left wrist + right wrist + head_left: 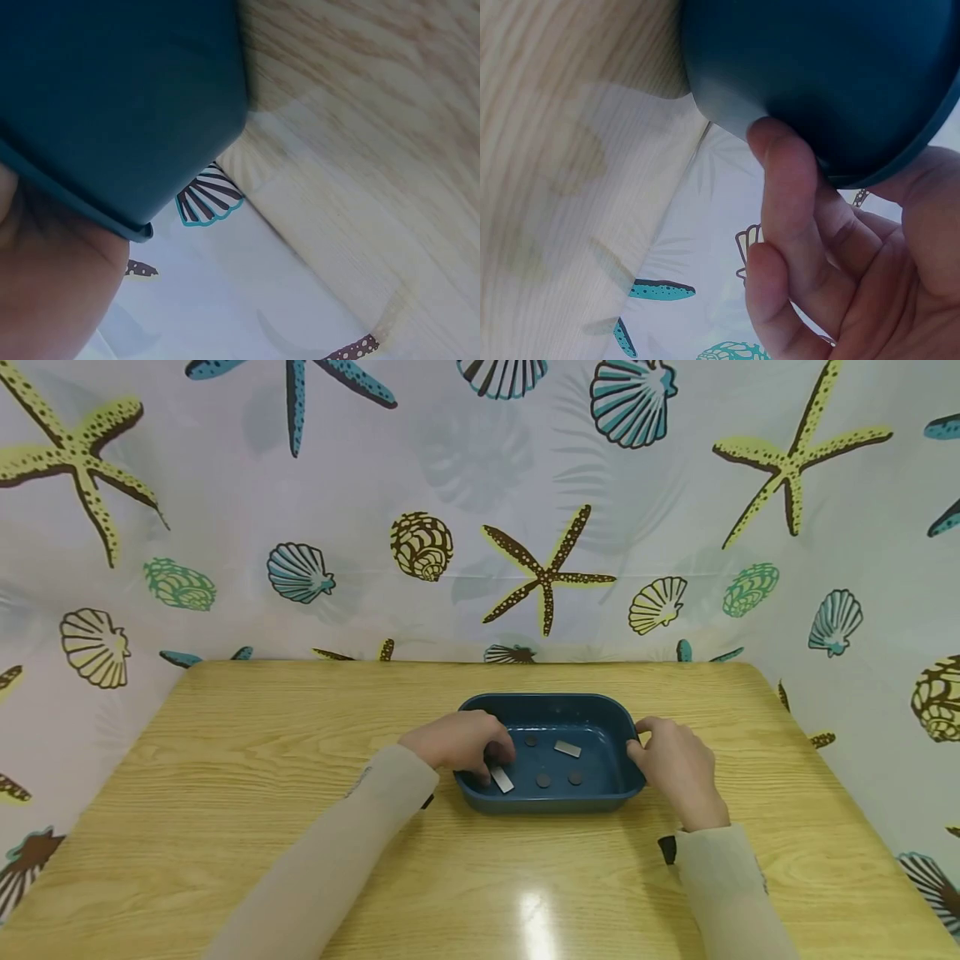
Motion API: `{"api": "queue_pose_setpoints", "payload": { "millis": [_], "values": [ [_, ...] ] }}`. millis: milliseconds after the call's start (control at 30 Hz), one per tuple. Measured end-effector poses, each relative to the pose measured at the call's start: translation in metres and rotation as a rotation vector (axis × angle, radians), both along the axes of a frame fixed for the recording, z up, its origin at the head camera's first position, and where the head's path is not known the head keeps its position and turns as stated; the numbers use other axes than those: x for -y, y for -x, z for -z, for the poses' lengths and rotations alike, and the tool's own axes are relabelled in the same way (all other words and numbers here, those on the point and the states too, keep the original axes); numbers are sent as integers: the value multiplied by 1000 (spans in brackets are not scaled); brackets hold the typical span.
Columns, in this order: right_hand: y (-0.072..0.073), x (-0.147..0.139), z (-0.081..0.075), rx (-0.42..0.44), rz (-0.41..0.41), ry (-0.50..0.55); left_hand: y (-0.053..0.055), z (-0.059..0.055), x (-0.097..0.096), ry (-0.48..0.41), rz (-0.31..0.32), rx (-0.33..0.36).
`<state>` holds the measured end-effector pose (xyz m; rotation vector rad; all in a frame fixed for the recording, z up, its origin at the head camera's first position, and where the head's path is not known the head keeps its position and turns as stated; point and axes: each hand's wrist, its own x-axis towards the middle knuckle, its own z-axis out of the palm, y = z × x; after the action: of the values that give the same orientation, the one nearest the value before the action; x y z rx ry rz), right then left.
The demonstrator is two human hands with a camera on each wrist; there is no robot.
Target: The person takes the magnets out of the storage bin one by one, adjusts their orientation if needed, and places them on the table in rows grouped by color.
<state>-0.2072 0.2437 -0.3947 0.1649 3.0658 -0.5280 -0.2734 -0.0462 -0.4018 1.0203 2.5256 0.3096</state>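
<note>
A dark blue oblong tub (555,804) stands on the table with its long side toward me. My left hand (467,745) reaches over its left rim, fingers bent and spread from the thumb. Just below those fingertips is a small silvery rectangular plate (502,779); the fingers do not visibly close on it. A second such plate (567,749) lies on the tub floor, among dark round discs (543,781). My right hand (678,768) pinches the tub's right rim; in the right wrist view its fingers (789,176) press the outer wall.
The wooden table (300,710) extends around the tub on every side. Behind it and along both sides hangs a pale cloth (360,468) printed with starfish and shells. A dark strap (667,850) shows at the right cuff.
</note>
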Motion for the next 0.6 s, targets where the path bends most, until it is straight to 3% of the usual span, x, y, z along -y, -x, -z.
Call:
{"api": "queue_pose_setpoints", "payload": {
  "millis": [600],
  "values": [
    [0, -1, 0, 3, -1, 2, 7, 4, -10, 48, 2, -47]
  ]
}}
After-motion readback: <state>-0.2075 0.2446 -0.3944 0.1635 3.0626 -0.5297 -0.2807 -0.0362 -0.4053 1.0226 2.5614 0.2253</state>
